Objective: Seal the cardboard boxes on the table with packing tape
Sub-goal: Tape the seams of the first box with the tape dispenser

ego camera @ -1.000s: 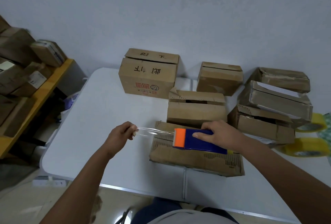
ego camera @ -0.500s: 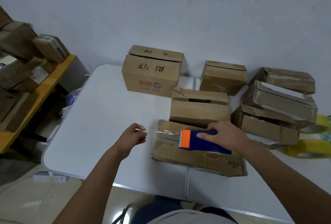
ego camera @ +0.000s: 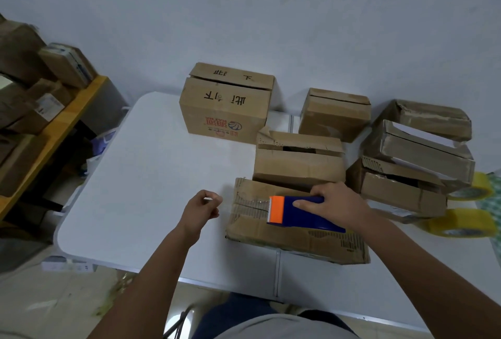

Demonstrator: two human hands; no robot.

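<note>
Several cardboard boxes (ego camera: pixel 299 161) crowd the white table (ego camera: pixel 141 176) from 12 to 2 o'clock, with yellow tape rolls (ego camera: pixel 461 223) at 3. The left hand (ego camera: pixel 202 209) hovers with fingers curled (whether it pinches tape, one cannot tell). The right hand (ego camera: pixel 336 207) grips the blue tape dispenser (ego camera: pixel 295 214) on the flat box (ego camera: pixel 292 230) at center; one box behind gapes, contents dark.

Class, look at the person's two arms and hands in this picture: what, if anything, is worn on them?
Nothing shows on either: the left hand and right hand wear no gloves, rings or watch, and both forearms are bare, with no sleeve in view.
</note>
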